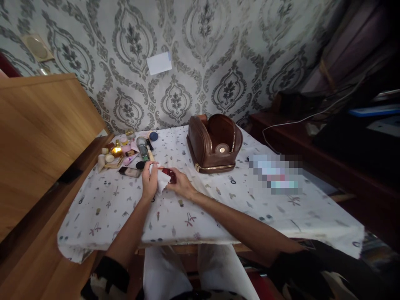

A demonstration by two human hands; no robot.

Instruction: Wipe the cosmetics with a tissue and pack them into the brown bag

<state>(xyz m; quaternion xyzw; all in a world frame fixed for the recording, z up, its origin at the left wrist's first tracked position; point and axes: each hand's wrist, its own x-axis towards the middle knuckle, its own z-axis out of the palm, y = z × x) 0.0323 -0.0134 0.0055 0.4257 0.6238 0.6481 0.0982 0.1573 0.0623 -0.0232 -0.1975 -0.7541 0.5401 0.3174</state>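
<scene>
Two bare hands at work over a desk point(206, 221) spread with a printed cover. The left hand point(149, 182) grips a white cloth point(162, 180), its fingers closed on the fabric; the fingers of the right hand point(181, 185) are closed around a dark red item point(171, 176), against which the cloth lies. Both are held above the near middle of the desk; the red item is partly covered and too small in view to identify with confidence. Beyond the left hand lie a flat palette point(129, 171) and a black disc point(139, 165) – the near edge of a cluster of cosmetics that includes a gold bottle point(116, 151) and a blue lid point(153, 136). A brown bag point(203, 146) stands unzipped behind the right hand, near the wall point(175, 100) – patterned in grey – while a pixelated patch hides whatever lies farther right.
</scene>
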